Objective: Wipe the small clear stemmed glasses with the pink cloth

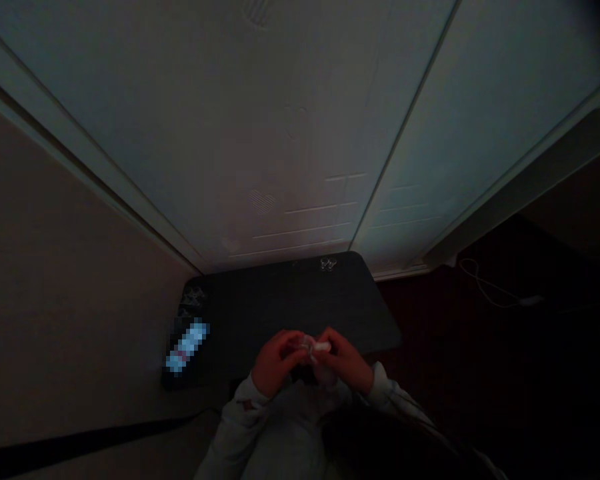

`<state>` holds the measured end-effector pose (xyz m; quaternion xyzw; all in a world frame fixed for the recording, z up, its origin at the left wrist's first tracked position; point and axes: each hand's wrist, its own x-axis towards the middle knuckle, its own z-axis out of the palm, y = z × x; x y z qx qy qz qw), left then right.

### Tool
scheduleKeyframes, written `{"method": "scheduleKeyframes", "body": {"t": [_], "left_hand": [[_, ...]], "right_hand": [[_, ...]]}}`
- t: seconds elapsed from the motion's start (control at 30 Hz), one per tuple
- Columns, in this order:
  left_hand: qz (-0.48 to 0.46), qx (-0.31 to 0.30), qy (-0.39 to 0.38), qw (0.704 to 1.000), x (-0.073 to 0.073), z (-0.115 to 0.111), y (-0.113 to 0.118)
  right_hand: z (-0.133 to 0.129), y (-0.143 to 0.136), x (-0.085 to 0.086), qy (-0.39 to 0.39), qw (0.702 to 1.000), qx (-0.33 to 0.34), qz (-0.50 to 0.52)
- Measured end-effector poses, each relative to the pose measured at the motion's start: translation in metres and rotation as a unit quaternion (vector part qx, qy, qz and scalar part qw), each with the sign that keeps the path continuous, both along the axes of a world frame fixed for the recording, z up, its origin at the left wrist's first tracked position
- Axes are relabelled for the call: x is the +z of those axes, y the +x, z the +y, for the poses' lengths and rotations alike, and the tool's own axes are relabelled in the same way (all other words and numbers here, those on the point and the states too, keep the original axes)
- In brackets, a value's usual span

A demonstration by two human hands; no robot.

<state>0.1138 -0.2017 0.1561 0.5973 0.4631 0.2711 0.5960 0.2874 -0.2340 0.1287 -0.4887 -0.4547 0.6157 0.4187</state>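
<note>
Both my hands meet at the near edge of a dark table [290, 300], low in the middle of the view. My left hand [276, 363] is closed around one side of a small pale and reddish item [307, 345] that is too dim to name. Against its other side, my right hand [347, 363] pinches a small whitish piece [323, 347]. Whether the two pieces are joined I cannot tell. The fingertips of both hands nearly touch.
A bright, pixelated oblong [187, 347] lies at the table's left end, beside a clear crinkled item [195, 297]. Two small shiny rings [329, 265] lie near the back edge. Pale panels [280, 133] rise behind the table. A white cable [490, 293] lies on the floor at right.
</note>
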Motion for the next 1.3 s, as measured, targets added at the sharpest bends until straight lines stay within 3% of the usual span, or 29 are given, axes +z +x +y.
{"method": "scheduleKeyframes", "body": {"t": [0.2, 0.4, 0.6, 0.7, 0.83, 0.93, 1.03, 1.13, 1.2, 1.3], "left_hand": [[-0.007, 0.070, -0.043, 0.997, -0.002, -0.001, 0.005], [-0.023, 0.053, -0.007, 0.998, 0.005, -0.005, 0.007], [-0.005, 0.007, 0.022, 1.000, 0.005, -0.009, 0.004], [-0.011, 0.023, 0.024, 0.999, 0.003, -0.011, 0.002], [-0.008, 0.057, 0.034, 0.998, 0.004, -0.009, 0.002], [-0.010, 0.060, 0.033, 0.998, 0.007, -0.006, 0.002], [-0.027, 0.060, 0.033, 0.997, 0.008, -0.006, 0.001], [-0.052, 0.075, 0.019, 0.996, 0.008, -0.007, -0.002], [-0.061, 0.085, 0.002, 0.995, 0.008, -0.008, -0.006], [-0.055, 0.117, 0.007, 0.992, 0.009, -0.007, -0.013]], "right_hand": [[0.001, 0.011, 0.013, 0.082, 0.992, 0.064, -0.071], [0.001, 0.012, 0.014, 0.109, 0.982, 0.076, -0.137], [0.002, 0.008, 0.017, 0.151, 0.957, 0.179, -0.173], [0.005, 0.008, 0.016, 0.148, 0.941, 0.183, -0.244], [0.008, 0.006, 0.018, 0.182, 0.934, 0.151, -0.269], [0.009, 0.004, 0.018, 0.185, 0.952, 0.104, -0.218], [0.011, 0.000, 0.013, 0.133, 0.975, 0.054, -0.171], [0.016, -0.007, 0.010, 0.052, 0.996, -0.028, -0.070], [0.020, -0.010, 0.012, 0.014, 0.995, -0.098, 0.033], [0.025, -0.011, 0.016, 0.011, 0.989, -0.096, 0.108]]}}
